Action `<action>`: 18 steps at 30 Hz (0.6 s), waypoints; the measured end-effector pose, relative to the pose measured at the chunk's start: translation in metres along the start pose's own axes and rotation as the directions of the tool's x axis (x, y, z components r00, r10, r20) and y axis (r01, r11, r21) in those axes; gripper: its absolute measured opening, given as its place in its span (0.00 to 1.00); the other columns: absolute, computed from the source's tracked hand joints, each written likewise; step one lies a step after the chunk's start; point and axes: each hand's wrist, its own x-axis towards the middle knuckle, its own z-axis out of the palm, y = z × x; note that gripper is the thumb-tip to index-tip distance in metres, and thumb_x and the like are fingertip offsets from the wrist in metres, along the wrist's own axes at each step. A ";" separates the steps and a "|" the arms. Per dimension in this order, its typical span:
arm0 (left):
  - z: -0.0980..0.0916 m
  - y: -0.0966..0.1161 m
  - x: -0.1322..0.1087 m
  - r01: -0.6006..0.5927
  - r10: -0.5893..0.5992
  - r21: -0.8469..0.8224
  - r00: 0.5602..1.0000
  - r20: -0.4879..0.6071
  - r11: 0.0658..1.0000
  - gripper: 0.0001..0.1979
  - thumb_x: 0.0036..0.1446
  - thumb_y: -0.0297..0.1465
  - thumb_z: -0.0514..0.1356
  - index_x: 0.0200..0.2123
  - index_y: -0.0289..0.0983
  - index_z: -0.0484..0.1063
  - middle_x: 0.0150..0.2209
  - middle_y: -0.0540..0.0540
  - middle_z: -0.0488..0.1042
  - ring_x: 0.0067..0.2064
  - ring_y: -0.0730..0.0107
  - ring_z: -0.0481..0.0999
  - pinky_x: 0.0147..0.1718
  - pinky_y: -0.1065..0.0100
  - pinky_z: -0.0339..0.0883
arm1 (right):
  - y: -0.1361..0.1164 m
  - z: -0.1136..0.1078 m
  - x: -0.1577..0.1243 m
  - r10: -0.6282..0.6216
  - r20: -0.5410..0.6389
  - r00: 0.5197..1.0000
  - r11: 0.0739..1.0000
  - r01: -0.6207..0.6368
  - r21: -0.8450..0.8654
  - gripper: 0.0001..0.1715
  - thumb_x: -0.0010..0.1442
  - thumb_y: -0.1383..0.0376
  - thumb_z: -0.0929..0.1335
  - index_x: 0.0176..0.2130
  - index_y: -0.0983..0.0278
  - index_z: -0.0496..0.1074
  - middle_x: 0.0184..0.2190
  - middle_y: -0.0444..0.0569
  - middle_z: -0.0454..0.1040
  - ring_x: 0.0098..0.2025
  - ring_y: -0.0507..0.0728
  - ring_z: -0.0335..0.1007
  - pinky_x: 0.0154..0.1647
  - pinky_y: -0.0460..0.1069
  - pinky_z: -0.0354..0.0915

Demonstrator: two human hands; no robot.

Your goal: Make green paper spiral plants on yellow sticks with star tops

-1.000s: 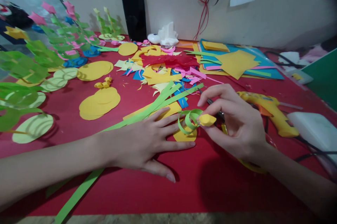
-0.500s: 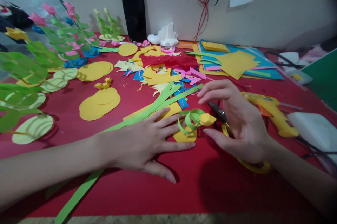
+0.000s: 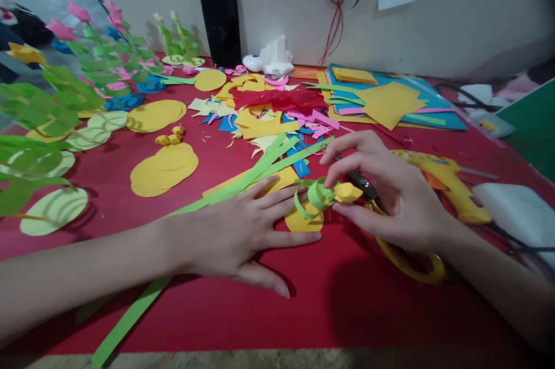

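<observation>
**One hand presses down, one hand pinches a little paper flower**

The flower [image 3: 317,196] is in the middle, between the two hands. Its green curl leans over a round yellow disc [image 3: 303,224], and its yellow bud [image 3: 348,192] points to the right.

The left hand [image 3: 247,233] is flat, with its fingers spread wide. It grips nothing. Its fingertips reach the disc and the curl, so it seems to be keeping the disc from sliding. It also lies over the long green strips [image 3: 130,317].

The right hand [image 3: 385,195] is bent, with a small gap between thumb and fingers. It seems to have the flower there, lightly, just behind the bud. Maybe it pinches softly because paper squashes easily. I cannot tell how hard it squeezes.

The scissors [image 3: 368,189] lie partly under the right hand, and the glue gun [image 3: 459,192] lies just past it. Both look easy to grab there. The messy scraps [image 3: 264,123] are heaped farther back, which leaves working room in front. More paper flowers [image 3: 95,56] stand on the left, away from the busy fingers, perhaps so they don't get bumped.
</observation>
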 end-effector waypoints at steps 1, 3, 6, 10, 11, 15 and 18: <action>0.000 0.000 0.000 0.001 -0.001 0.001 1.000 0.006 1.000 0.32 0.54 0.50 0.49 0.59 0.44 0.52 0.60 0.36 0.55 0.63 0.49 0.45 0.58 0.45 0.37 | -0.001 0.001 0.000 -0.002 -0.004 1.000 1.000 0.003 0.006 0.08 0.49 0.71 0.68 0.33 0.63 0.67 0.40 0.50 0.64 0.46 0.57 0.61 0.48 0.54 0.60; 0.000 0.000 0.001 0.006 -0.006 0.000 1.000 0.016 1.000 0.32 0.54 0.51 0.49 0.60 0.45 0.51 0.60 0.36 0.54 0.64 0.48 0.44 0.58 0.45 0.37 | -0.001 0.001 0.000 -0.002 -0.007 1.000 1.000 0.002 0.015 0.07 0.50 0.71 0.67 0.32 0.62 0.67 0.39 0.49 0.65 0.45 0.57 0.62 0.47 0.55 0.61; 0.000 0.000 0.001 0.014 -0.014 0.001 1.000 0.028 1.000 0.33 0.54 0.51 0.49 0.60 0.45 0.50 0.60 0.37 0.55 0.64 0.48 0.44 0.58 0.45 0.36 | -0.001 0.003 0.000 -0.007 -0.023 1.000 1.000 0.007 0.022 0.07 0.49 0.72 0.67 0.31 0.62 0.67 0.39 0.49 0.66 0.44 0.57 0.62 0.46 0.56 0.61; 0.000 0.000 0.000 0.009 -0.009 0.002 1.000 0.014 1.000 0.32 0.54 0.51 0.49 0.60 0.45 0.52 0.59 0.38 0.57 0.63 0.48 0.47 0.58 0.46 0.37 | 0.002 0.003 0.000 -0.012 -0.040 0.999 0.999 0.014 0.035 0.10 0.49 0.73 0.67 0.33 0.61 0.67 0.39 0.49 0.66 0.44 0.57 0.62 0.47 0.56 0.61; 0.000 0.000 0.000 0.007 -0.007 -0.001 1.000 0.007 1.000 0.32 0.54 0.51 0.49 0.60 0.45 0.52 0.59 0.38 0.58 0.63 0.48 0.47 0.58 0.46 0.37 | 0.002 0.003 0.000 -0.011 -0.049 0.999 0.999 0.012 0.033 0.10 0.50 0.73 0.66 0.33 0.61 0.67 0.39 0.49 0.66 0.44 0.57 0.62 0.47 0.56 0.61; 0.001 -0.001 -0.001 0.000 0.000 -0.007 1.000 -0.003 1.000 0.33 0.53 0.51 0.49 0.60 0.45 0.52 0.59 0.38 0.57 0.63 0.47 0.47 0.58 0.46 0.37 | 0.003 0.002 -0.001 -0.031 -0.082 0.996 0.999 0.032 0.008 0.07 0.50 0.73 0.67 0.30 0.61 0.67 0.36 0.48 0.67 0.43 0.57 0.62 0.45 0.56 0.61; 0.001 -0.001 -0.001 -0.010 0.010 -0.005 1.000 -0.014 1.000 0.34 0.53 0.51 0.50 0.60 0.45 0.50 0.60 0.37 0.56 0.63 0.47 0.47 0.58 0.46 0.38 | 0.003 0.000 0.000 -0.049 -0.112 0.992 0.999 0.050 0.009 0.08 0.48 0.74 0.68 0.29 0.62 0.67 0.35 0.48 0.68 0.42 0.57 0.63 0.45 0.56 0.61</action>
